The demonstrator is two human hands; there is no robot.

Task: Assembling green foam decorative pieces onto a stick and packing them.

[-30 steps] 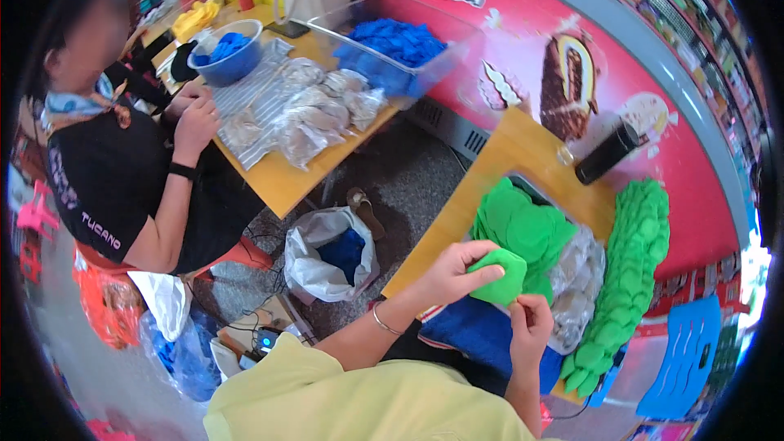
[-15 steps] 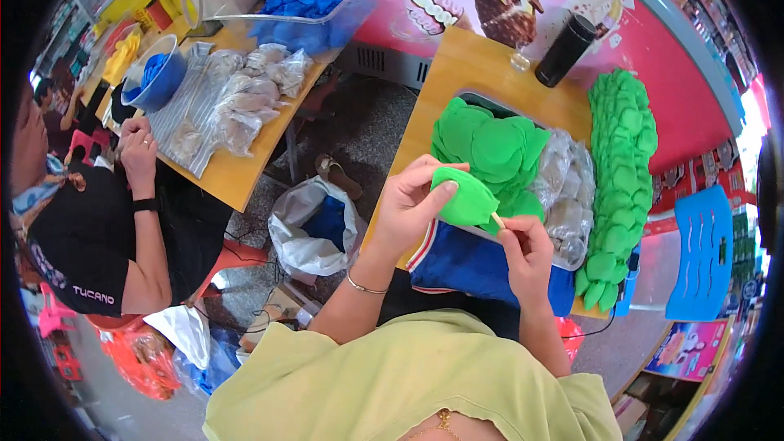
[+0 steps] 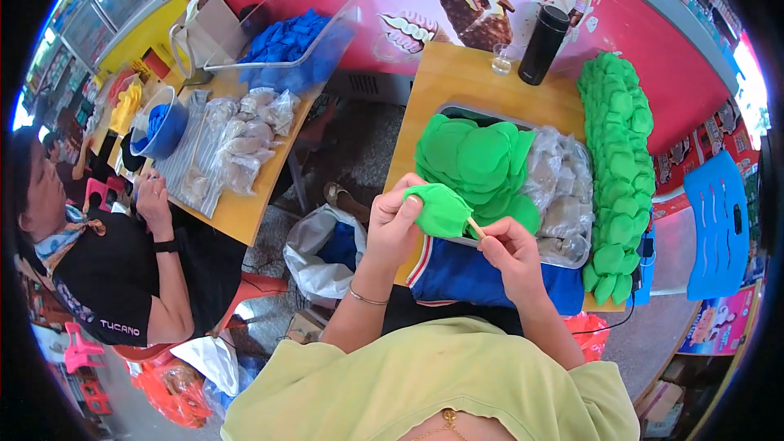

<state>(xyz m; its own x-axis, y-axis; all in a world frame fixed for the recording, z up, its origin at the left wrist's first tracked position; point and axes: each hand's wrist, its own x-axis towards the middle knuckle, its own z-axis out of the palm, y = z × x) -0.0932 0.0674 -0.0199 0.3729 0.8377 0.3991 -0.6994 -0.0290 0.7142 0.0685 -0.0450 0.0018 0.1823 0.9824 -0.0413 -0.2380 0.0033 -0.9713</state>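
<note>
My left hand (image 3: 395,224) pinches a flat green fabric pouch (image 3: 441,206) between thumb and fingers, above the table's near edge. With closed fingertips, my right hand (image 3: 513,251) grips a short pale wooden stick (image 3: 476,228). The stick's far end meets the pouch's right end; how deep it goes inside is hidden. Just beyond my hands, a metal tray (image 3: 573,260) holds a heap of green fabric pieces (image 3: 474,155) and several clear plastic bags (image 3: 559,184) with pale contents. Right of the tray stands a long stack of puffed green pouches (image 3: 618,171).
A black bottle (image 3: 543,45) and a small glass (image 3: 501,60) stand at the table's back. Blue cloth (image 3: 465,269) lies at its near edge. A co-worker (image 3: 106,269) sits left, by another table with a blue bucket (image 3: 161,126). A white bag (image 3: 306,269) stands between the tables.
The view has shifted slightly. My right hand now sits a little farther from the pouch, and more of the stick shows between them. The co-worker's hand has moved slightly.
</note>
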